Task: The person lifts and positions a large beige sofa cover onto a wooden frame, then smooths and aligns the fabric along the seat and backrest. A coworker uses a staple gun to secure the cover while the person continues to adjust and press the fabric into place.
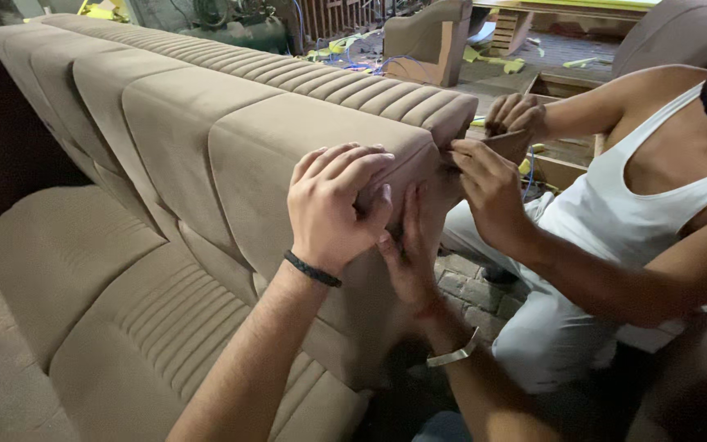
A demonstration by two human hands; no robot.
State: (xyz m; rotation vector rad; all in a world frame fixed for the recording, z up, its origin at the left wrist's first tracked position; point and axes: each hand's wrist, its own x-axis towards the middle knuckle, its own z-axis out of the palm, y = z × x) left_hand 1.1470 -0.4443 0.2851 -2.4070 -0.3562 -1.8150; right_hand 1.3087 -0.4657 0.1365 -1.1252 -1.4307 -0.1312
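A tan upholstered sofa (165, 147) with ribbed, padded backrest panels fills the left and middle. My left hand (333, 205), with a black band at the wrist, presses down over the top corner of the backrest's end panel, fingers curled on the fabric. My right hand (409, 250), with a metal bracelet on the wrist, lies flat against the end face just below, fingers pointing up along the fabric edge. A co-worker in a white sleeveless top (640, 205) crouches at the right; that person's two hands (488, 176) pinch the fabric at the same corner.
The sofa's seat cushions (67, 270) lie lower left. A brick floor (468, 290) shows under the co-worker. Another upholstered piece (431, 41), wooden frames (562, 86), a green machine (239, 33) and yellow foam scraps stand at the back.
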